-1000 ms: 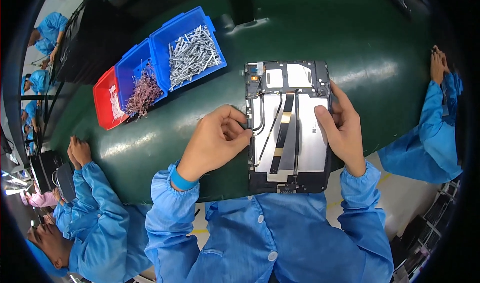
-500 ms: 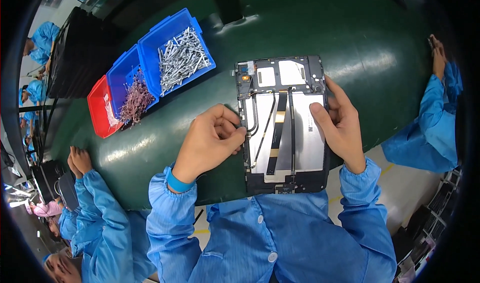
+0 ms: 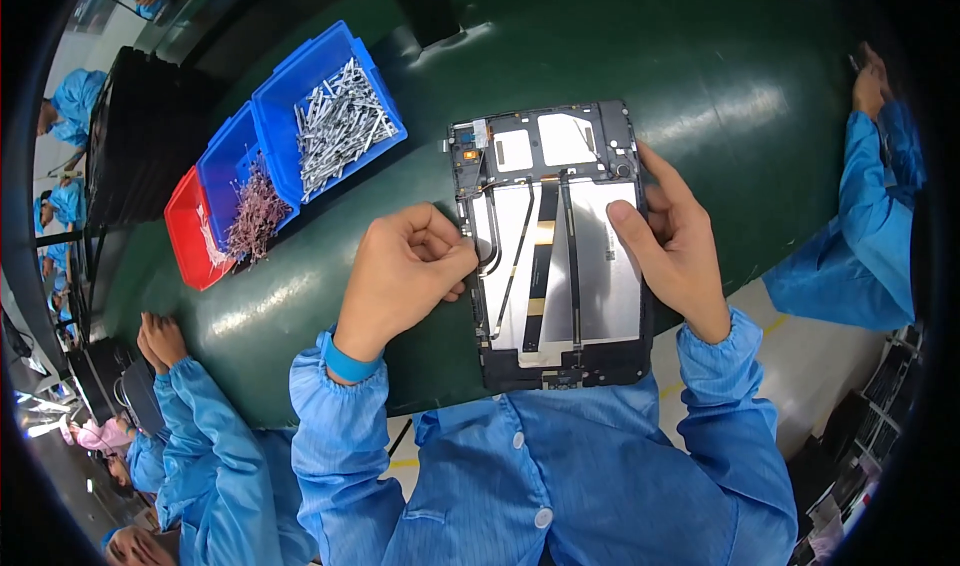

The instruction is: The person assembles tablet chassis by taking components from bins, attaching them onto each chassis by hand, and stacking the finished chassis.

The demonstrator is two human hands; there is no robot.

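An opened tablet (image 3: 555, 266) shows its inside: a black frame, a silver panel, and dark ribbon cables running down the middle. It is at the front edge of the green table, its near end close to my jacket. My right hand (image 3: 678, 246) grips its right side, thumb on the silver panel and fingers beyond the edge. At the tablet's left edge my left hand (image 3: 400, 278) is closed in a pinch, thumb against curled fingers. Whatever those fingertips hold, if anything, is hidden. A blue band (image 3: 352, 364) circles my left wrist.
At the far left of the green table (image 3: 720, 86) stand a blue bin (image 3: 270, 111) of silvery strips, a blue bin (image 3: 212, 171) of thin pinkish pieces, and a red bin (image 3: 190, 251) with white pieces. Co-workers' hands rest left (image 3: 162, 341) and right (image 3: 872, 86).
The whole view has shifted, so bins, tablet and hands appear a little further left. My right hand keeps its grip; my left stays pinched at the tablet's left edge.
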